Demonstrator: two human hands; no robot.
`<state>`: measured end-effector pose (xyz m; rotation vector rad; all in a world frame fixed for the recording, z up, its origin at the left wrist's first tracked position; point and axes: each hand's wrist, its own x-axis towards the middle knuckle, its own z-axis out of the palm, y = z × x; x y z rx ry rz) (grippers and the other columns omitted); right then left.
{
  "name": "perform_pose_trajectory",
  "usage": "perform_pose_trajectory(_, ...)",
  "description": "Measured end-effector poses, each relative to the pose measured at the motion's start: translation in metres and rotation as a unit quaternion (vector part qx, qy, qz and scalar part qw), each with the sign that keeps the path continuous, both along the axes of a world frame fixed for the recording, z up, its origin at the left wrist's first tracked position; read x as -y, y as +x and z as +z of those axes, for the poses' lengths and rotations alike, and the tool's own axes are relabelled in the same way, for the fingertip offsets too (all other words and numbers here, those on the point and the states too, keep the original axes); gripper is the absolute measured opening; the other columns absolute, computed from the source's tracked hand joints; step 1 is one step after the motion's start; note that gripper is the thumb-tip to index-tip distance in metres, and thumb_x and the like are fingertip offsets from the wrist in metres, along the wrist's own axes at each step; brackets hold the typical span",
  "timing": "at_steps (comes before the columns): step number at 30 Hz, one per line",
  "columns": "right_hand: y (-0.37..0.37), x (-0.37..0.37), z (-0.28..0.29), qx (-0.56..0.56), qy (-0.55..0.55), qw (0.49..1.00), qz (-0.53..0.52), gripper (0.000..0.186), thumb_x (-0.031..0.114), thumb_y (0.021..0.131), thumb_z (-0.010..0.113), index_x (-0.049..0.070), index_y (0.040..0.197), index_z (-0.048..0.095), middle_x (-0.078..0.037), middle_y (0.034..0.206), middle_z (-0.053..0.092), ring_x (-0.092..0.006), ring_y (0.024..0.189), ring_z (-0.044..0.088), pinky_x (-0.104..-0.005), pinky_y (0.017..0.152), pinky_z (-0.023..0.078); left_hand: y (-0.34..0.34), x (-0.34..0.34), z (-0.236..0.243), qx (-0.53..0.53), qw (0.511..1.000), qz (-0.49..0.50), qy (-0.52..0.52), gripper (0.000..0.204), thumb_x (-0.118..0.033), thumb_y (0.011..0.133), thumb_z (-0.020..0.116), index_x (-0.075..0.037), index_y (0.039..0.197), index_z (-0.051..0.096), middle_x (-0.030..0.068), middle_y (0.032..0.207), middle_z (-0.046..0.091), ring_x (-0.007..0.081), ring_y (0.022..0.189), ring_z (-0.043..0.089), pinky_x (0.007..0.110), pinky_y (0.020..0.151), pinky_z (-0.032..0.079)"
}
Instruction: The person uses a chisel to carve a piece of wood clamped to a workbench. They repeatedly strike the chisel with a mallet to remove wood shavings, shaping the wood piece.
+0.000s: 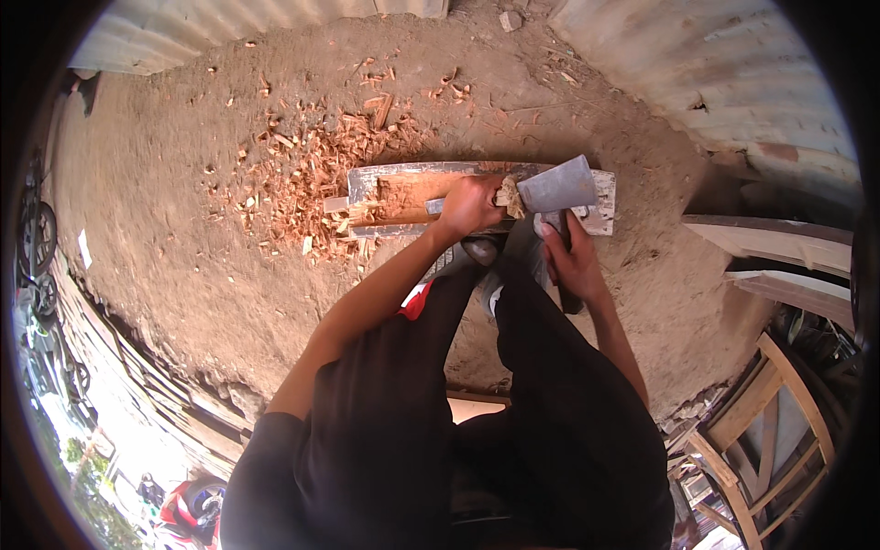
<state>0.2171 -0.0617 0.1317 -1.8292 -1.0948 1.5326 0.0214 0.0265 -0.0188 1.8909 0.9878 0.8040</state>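
A long, weathered wooden piece (600, 197) lies crosswise on the ground, with a reddish hollow cut into its left part. My left hand (470, 203) is closed around a chisel, whose grey blade (434, 207) points left over the hollow. The frayed, light wooden end of the chisel's handle (511, 197) sticks out to the right of my fist. My right hand (576, 255) grips the dark handle of a hatchet (561, 185). Its broad grey head is right beside the chisel's frayed end; whether they touch I cannot tell.
Wood chips (316, 151) lie scattered left of and beyond the workpiece. My shoe (481, 249) is close to its near edge. Corrugated metal sheets (715, 73) stand at the far right. Wooden frames (733, 412) lean at the lower right, and stacked planks (137, 357) line the left.
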Motion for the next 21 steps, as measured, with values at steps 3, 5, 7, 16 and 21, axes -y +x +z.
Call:
perform_pose_trajectory(3, 0.008, 0.002, -0.002, -0.015, 0.022, 0.999, -0.029, 0.023, 0.024, 0.11, 0.055, 0.001, 0.116, 0.054, -0.003, 0.067, 0.057, -0.0111, 0.047, 0.053, -0.0292, 0.044, 0.043, -0.002, -0.003, -0.006, -0.017, 1.0, 0.003, -0.002, 0.024, -0.015, 0.069, 0.072, -0.001, 0.085, 0.061, 0.0237, 0.081, 0.066, 0.0459, 0.078, 0.066, 0.053, 0.073, 0.054)
perform_pose_trajectory(5, 0.003, 0.008, -0.004, -0.026, 0.087, 0.991, -0.1, 0.023, 0.024, 0.11, 0.056, 0.001, 0.115, 0.056, -0.003, 0.067, 0.057, -0.0109, 0.047, 0.053, -0.0288, 0.044, 0.043, 0.001, 0.001, -0.008, -0.019, 1.0, 0.001, -0.014, 0.024, -0.016, 0.069, 0.072, -0.001, 0.084, 0.061, 0.0235, 0.08, 0.066, 0.0458, 0.077, 0.066, 0.053, 0.073, 0.054)
perform_pose_trajectory(7, 0.004, 0.019, -0.028, -0.013, 0.078, 0.994, -0.072, 0.024, 0.024, 0.111, 0.054, 0.002, 0.119, 0.055, -0.003, 0.067, 0.055, -0.0104, 0.047, 0.052, -0.0282, 0.043, 0.042, 0.003, -0.001, -0.006, -0.01, 1.0, -0.001, -0.013, 0.024, -0.016, 0.068, 0.072, -0.001, 0.083, 0.061, 0.0233, 0.079, 0.066, 0.0457, 0.077, 0.066, 0.052, 0.072, 0.054)
perform_pose_trajectory(16, 0.002, 0.01, -0.019, -0.017, 0.053, 0.998, -0.042, 0.025, 0.026, 0.11, 0.057, 0.003, 0.119, 0.055, -0.002, 0.066, 0.056, -0.0105, 0.049, 0.055, -0.0288, 0.045, 0.044, 0.003, 0.001, -0.008, -0.029, 0.999, -0.003, -0.012, 0.025, -0.018, 0.068, 0.074, -0.003, 0.086, 0.064, 0.0224, 0.078, 0.066, 0.0444, 0.077, 0.067, 0.052, 0.072, 0.055)
perform_pose_trajectory(21, 0.023, 0.005, -0.017, -0.001, 0.034, 0.999, -0.025, 0.025, 0.024, 0.113, 0.05, 0.002, 0.125, 0.054, -0.002, 0.07, 0.053, -0.009, 0.046, 0.048, -0.0271, 0.044, 0.042, 0.0, -0.002, -0.009, -0.062, 0.998, -0.023, -0.019, 0.026, -0.019, 0.069, 0.074, -0.003, 0.087, 0.064, 0.0225, 0.08, 0.068, 0.0445, 0.079, 0.068, 0.051, 0.073, 0.055)
